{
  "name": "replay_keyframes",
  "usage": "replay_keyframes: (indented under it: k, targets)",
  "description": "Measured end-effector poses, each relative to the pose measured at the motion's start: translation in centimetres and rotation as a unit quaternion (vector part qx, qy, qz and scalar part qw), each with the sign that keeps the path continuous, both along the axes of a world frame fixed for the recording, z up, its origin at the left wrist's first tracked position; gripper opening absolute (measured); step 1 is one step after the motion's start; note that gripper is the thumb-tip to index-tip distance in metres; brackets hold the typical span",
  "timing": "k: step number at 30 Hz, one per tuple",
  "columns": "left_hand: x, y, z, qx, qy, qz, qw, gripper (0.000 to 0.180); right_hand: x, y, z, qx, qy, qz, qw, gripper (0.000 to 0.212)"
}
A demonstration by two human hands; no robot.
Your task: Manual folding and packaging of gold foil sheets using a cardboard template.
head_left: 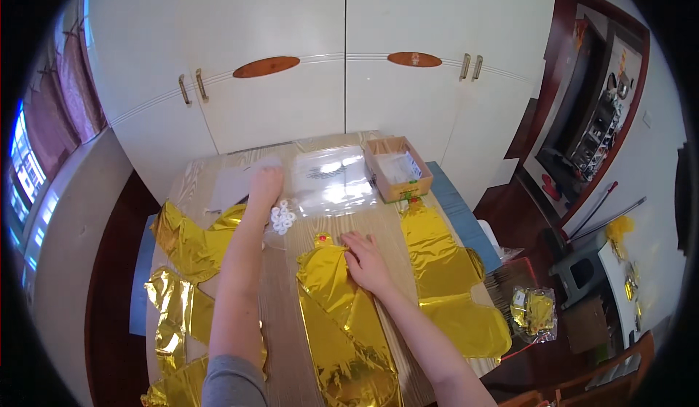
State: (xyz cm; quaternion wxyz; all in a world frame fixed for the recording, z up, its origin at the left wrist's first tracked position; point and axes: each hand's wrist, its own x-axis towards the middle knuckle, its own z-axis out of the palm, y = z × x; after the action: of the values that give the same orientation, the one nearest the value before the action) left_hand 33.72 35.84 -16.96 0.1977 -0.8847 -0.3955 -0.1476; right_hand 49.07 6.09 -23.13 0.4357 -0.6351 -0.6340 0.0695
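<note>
My left hand reaches to the far left of the table, over a stack of pale sheets. Its fingers are bent down and closed; whatever they pinch is hidden. Just below that wrist sits a small pile of white ring-shaped pieces. My right hand lies with fingers stretched on the upper right edge of a flat gold foil balloon. A small tab with a red dot sticks up at that balloon's top end.
More flat gold foil balloons lie at the left and right. A clear plastic sheet and an open cardboard box with clear bags are at the back. White cabinets stand beyond. A bag of gold foil is off the right edge.
</note>
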Motion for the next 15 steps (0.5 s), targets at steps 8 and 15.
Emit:
replay_keyframes:
  k: [8,15]
  targets:
    - [-2.5,-16.9,11.2,0.291,0.022,-0.230,0.929,0.024,0.7,-1.4,0.5,0.113,0.123,0.039,0.985,0.040]
    - [-6.2,-31.6,8.5,0.297,0.057,-0.329,0.894,0.027,-4.4,-7.0,8.9,-0.005,0.592,0.125,0.796,0.035]
